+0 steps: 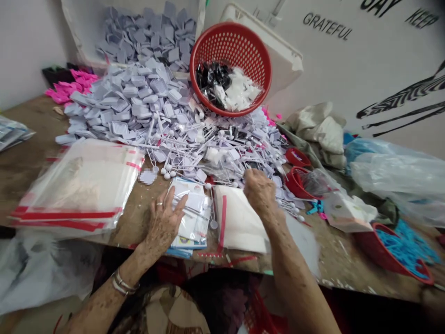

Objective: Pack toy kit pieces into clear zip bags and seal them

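My left hand lies with its fingers spread on a clear plastic packet that holds white pieces. Under that packet is a stack of printed cards at the table's front edge. My right hand is closed at the front of a heap of small white plastic parts; its fingertips are turned away, so what they hold is hidden. Below it lies a stack of clear bags with a red strip. A thin white stick with a round end rests between packet and bags.
Larger clear bags with red strips lie at left. A tilted red basket with black and white packets rests on the heap of pale square pieces. Small red bowls, a tissue pack and a container of blue pieces stand at right.
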Motion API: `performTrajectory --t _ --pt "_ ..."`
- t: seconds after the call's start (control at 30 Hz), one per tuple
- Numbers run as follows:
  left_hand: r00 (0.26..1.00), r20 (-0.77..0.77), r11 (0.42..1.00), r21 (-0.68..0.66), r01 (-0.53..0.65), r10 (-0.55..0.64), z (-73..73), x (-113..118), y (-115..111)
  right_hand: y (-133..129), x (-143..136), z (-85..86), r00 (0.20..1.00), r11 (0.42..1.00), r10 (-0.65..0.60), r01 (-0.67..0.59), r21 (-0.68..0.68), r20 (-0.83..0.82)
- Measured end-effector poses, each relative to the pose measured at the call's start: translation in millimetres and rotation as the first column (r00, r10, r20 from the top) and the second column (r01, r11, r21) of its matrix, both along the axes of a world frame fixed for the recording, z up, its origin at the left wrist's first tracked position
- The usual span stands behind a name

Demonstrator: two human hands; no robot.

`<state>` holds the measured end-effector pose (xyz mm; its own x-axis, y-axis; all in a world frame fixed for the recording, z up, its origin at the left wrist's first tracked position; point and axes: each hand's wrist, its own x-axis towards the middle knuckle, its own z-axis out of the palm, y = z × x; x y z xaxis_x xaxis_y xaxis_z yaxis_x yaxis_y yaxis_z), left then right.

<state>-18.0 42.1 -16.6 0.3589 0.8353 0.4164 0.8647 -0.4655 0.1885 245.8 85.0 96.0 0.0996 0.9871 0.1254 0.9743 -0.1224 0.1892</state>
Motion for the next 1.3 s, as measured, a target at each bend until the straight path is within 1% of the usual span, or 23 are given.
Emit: performTrajectory --t 0.07,0.1,0.13,0.17,0.23,0.27,0.3,0.37,0.47,0.53,0.6,0.67,0.77,0.83,0.87,0.93,1.0,1.07,1.13,1.23,1.3 --pt "0.987 -0.023 0.988 -0.020 0.156 -0.156 12.7 7.9 -3.7 -39.2 10.0 -1.1 0.999 0.999 -0.022 0.023 0.036 -0.027" --pt "0.968 -0.039 0.969 -0.035 0.246 -0.248 18.2 13.3 -5.1 -59.4 13.9 -4.6 0.998 0.999 -0.011 0.014 0.050 -0.058" --pt "0.943 -0.061 0.945 -0.049 0.324 -0.327 22.8 19.4 -6.3 -79.2 16.7 -9.7 0.994 0.997 0.016 -0.008 0.071 -0.104" --pt "0.917 -0.086 0.920 -0.062 0.386 -0.390 26.7 25.9 -6.9 -97.7 18.4 -15.9 0.979 0.991 0.075 -0.053 0.119 -0.188" --pt "0.874 -0.136 0.885 -0.081 0.459 -0.466 33.0 38.6 -6.9 -128.5 18.6 -29.3 0.933 0.980 0.157 -0.106 0.171 -0.323" --pt "0.860 -0.156 0.874 -0.089 0.478 -0.487 35.8 44.1 -6.4 -139.8 17.3 -35.2 0.914 0.979 0.169 -0.111 0.172 -0.370" --pt "0.847 -0.174 0.864 -0.097 0.493 -0.503 38.5 48.7 -5.5 -148.3 15.2 -40.0 0.906 0.984 0.155 -0.104 0.147 -0.394" --pt "0.826 -0.205 0.851 -0.115 0.512 -0.525 44.0 54.6 -3.6 -157.2 9.2 -45.8 0.909 0.993 0.109 -0.082 0.084 -0.402" --pt "0.814 -0.213 0.842 -0.132 0.524 -0.540 51.3 55.1 -1.7 -155.3 -4.2 -48.9 0.930 0.995 0.097 -0.091 0.035 -0.354" --pt "0.825 -0.177 0.843 -0.135 0.520 -0.537 54.3 52.5 -1.9 -147.0 -16.5 -51.2 0.943 0.993 0.114 -0.112 0.024 -0.314" --pt "0.840 -0.123 0.847 -0.143 0.512 -0.529 55.2 50.1 -3.2 -135.0 -30.6 -55.1 0.940 0.990 0.142 -0.142 0.023 -0.311" --pt "0.854 -0.048 0.847 -0.168 0.504 -0.518 53.9 48.4 -4.7 -120.9 -44.6 -60.4 0.915 0.983 0.178 -0.180 0.030 -0.361" --pt "0.857 0.141 0.830 -0.213 0.516 -0.496 47.7 41.9 -3.0 -100.2 -61.2 -69.1 0.858 0.979 0.191 -0.202 0.029 -0.477" --pt "0.868 0.251 0.849 -0.217 0.481 -0.428 41.7 30.5 2.6 -89.6 -68.2 -74.6 0.818 0.982 0.173 -0.189 0.028 -0.549" --pt "0.887 0.270 0.872 -0.223 0.436 -0.375 38.5 22.6 6.5 -85.6 -70.5 -77.1 0.799 0.982 0.167 -0.184 0.029 -0.577" --pt "0.942 0.225 0.915 -0.263 0.305 -0.249 32.4 4.9 15.1 -80.3 -73.6 -81.0 0.773 0.982 0.163 -0.185 0.028 -0.612" --pt "0.975 0.131 0.917 -0.335 0.216 -0.182 27.2 -10.5 22.4 -77.3 -75.5 -83.3 0.755 0.983 0.161 -0.184 0.031 -0.636" --pt "0.981 0.073 0.898 -0.395 0.193 -0.179 23.2 -19.1 26.7 -74.8 -77.0 -84.2 0.728 0.984 0.156 -0.172 0.042 -0.667" --pt "0.980 0.064 0.887 -0.416 0.200 -0.191 20.2 -20.5 27.9 -71.9 -78.2 -84.8 0.691 0.985 0.153 -0.166 0.051 -0.706" --pt "0.982 0.057 0.906 -0.379 0.187 -0.179 16.3 -15.5 27.0 -67.1 -79.3 -86.9 0.653 0.986 0.141 -0.162 0.044 -0.744" --pt "0.985 0.033 0.923 -0.345 0.170 -0.169 14.3 -11.9 26.7 -65.1 -80.4 -90.3 0.644 0.991 0.120 -0.129 0.047 -0.756"
